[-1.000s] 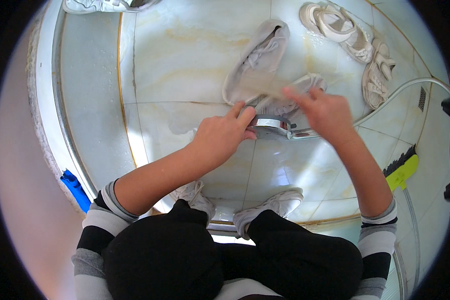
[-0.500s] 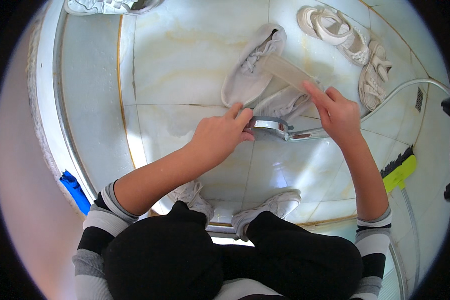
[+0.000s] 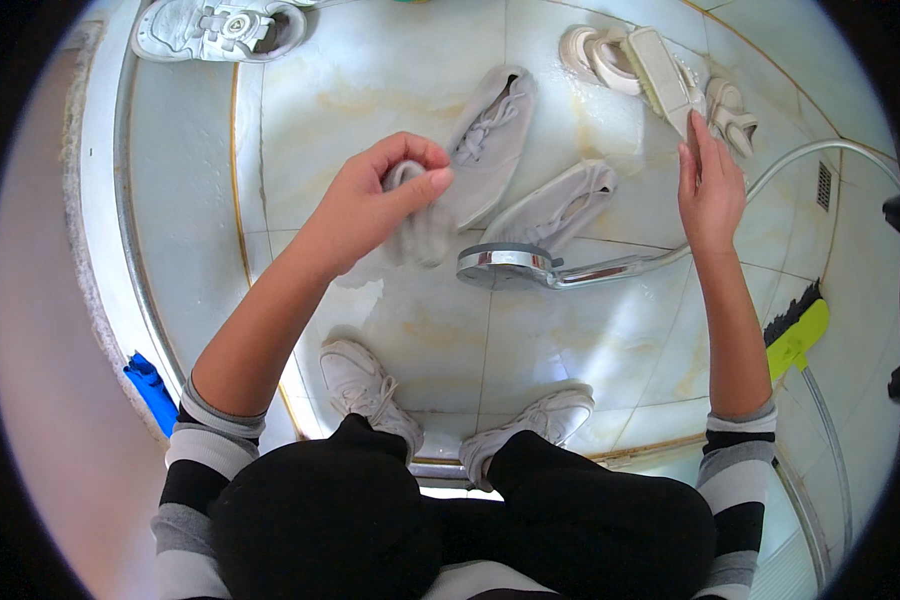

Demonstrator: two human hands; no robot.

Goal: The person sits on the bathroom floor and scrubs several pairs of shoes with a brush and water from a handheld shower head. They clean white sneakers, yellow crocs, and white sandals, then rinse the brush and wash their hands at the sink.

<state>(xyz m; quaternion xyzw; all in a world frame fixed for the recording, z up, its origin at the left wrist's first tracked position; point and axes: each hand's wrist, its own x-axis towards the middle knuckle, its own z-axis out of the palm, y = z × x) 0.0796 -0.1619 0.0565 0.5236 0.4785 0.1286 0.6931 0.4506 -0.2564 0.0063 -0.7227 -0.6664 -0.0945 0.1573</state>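
Pinching a greyish-white item, the left hand is hanging above the tiled floor in the head view. Its thumb and curled fingers are closing on the upper part of this item, leaving the rest dangling; blur is hiding whether it is cloth or something else. A pinch from above is probably suiting something so limp-looking.

The right hand is gripping a white brush by its handle end, with the fingers lying straight along it. The bristles are facing left, and the brush is overlapping the pale sandals from this angle; whether it is touching them cannot be told. This hold seems to be giving reach while leaving the bristle side unobstructed.

Between the hands, two whitish canvas shoes, one farther and one nearer, are resting upright with toes towards the person, an arrangement that is likely putting both within reach. A chrome shower head is lying just beside the nearer toe, its handle pointing right, perhaps because its hose is running off that way. A green broom is standing out at the right side, seemingly clear of the hands' working space.
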